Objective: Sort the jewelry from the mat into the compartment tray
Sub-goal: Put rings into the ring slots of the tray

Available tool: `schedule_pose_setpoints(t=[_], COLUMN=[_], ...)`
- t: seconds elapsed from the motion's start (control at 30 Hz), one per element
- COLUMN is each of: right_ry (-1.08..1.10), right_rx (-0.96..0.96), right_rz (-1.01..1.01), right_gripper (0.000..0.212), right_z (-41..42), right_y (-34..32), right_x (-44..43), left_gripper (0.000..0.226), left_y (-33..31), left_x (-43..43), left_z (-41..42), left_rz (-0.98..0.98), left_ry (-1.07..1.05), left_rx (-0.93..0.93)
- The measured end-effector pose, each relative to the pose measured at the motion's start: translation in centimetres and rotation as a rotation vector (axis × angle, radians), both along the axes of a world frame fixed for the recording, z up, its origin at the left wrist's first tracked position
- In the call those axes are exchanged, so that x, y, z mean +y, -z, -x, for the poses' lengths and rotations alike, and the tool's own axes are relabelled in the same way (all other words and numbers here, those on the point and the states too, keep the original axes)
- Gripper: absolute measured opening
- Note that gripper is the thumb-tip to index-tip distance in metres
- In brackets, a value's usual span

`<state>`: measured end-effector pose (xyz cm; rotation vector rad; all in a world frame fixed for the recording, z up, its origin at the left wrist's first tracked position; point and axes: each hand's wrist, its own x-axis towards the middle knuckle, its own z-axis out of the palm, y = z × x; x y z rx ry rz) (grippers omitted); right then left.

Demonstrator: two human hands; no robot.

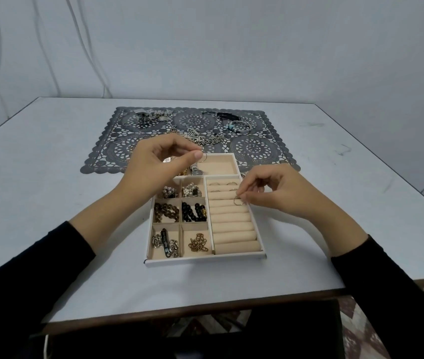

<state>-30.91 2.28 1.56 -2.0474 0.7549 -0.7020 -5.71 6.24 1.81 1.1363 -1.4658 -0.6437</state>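
left hand [159, 161]: grip pinching thin ring [202, 157], frame centre above tray [205, 259] | right hand [270, 189]: grip pinching small ring [239, 200] over tray's right padded rolls | loose jewelry [200, 137] on mat [255, 151], upper centre | desk [50, 177]: no readable writing

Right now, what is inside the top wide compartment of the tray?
The top wide compartment shows bare beige lining on its right side and a small silver piece at centre. The left hand, pinching a thin ring, covers its left part.
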Motion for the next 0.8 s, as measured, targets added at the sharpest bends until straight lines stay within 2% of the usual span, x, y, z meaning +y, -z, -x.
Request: schedule_pose_setpoints(t=[0.37, 0.8], right_ry=[-0.068, -0.08], right_rx=[0.083, 0.116], right_rz=[0.121, 0.081], right_gripper=[0.009, 0.009], right_z=[-0.04, -0.06], right_y=[0.39, 0.31], right_x=[-0.25, -0.83], left_gripper=[0.012, 0.012], left_y=[-0.18, -0.1], left_x=[0.2, 0.18], left_z=[0.1, 0.06], left_rz=[0.014, -0.004], left_ry=[-0.006, 0.009], left_rx=[0.009, 0.018])
